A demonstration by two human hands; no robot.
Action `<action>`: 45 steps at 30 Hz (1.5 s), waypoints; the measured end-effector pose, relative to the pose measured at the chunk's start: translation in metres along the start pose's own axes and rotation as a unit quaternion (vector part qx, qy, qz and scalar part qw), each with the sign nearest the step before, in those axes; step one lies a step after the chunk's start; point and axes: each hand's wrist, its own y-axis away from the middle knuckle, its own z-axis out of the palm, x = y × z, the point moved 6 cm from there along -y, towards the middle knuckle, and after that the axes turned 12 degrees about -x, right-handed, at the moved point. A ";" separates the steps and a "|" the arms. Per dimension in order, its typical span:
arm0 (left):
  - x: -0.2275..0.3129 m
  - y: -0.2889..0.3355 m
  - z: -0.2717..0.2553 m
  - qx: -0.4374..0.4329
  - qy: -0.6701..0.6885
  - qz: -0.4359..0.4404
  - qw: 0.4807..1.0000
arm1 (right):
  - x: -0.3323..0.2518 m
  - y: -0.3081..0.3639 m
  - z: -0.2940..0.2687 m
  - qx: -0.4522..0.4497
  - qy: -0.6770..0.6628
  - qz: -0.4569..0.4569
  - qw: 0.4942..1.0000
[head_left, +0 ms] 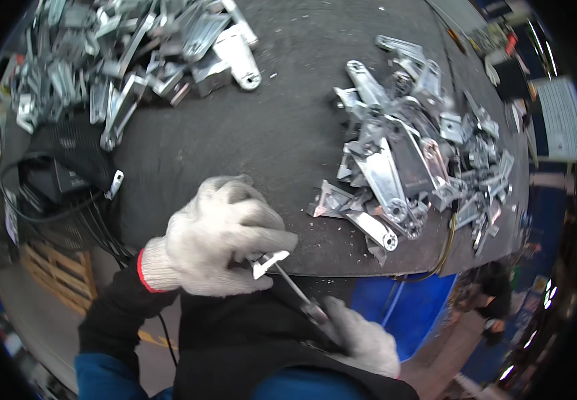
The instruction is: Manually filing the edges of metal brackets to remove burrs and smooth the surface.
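My left hand (225,237), in a white knit glove with a red cuff, is closed around a small silver metal part (268,263). Most of that part is hidden by the fingers; a bright end shows below them. My right hand (365,340), gloved too, grips a hand tool with a thin metal shaft (291,283). The shaft runs up to the left and its tip meets the metal part or lies just in front of it; I cannot tell which. Its exact kind is unclear. Both hands are at the near edge of the dark work table (275,133).
A heap of silver metal brackets (135,53) lies at the far left, another pile of brackets (395,160) on the right. A black mesh device with cables (62,173) sits at left. Below the table's edge are a blue bin (402,307) and a wooden pallet (58,277).
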 end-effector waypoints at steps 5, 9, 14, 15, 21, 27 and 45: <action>-0.015 0.033 0.011 0.130 0.445 -0.068 0.884 | 0.052 -0.010 0.017 -0.012 -0.217 0.005 0.976; 0.000 0.029 0.014 0.183 0.579 -0.071 0.791 | 0.080 -0.025 0.042 0.081 -0.187 -0.057 0.977; 0.021 0.027 0.006 0.192 0.592 -0.050 0.781 | 0.076 -0.032 0.046 0.104 -0.067 -0.087 0.988; 0.023 0.027 0.006 0.189 0.588 -0.051 0.785 | 0.075 -0.032 0.043 0.106 -0.071 -0.091 0.988; 0.046 0.021 -0.013 0.165 0.455 -0.072 0.872 | 0.079 -0.038 0.049 0.086 -0.056 -0.079 0.992; 0.056 -0.002 -0.025 0.050 0.245 -0.019 0.968 | 0.084 -0.041 0.052 0.151 -0.057 -0.124 0.979; 0.011 0.043 0.003 0.300 0.009 -0.251 0.920 | 0.079 -0.032 0.047 0.135 -0.085 -0.131 0.978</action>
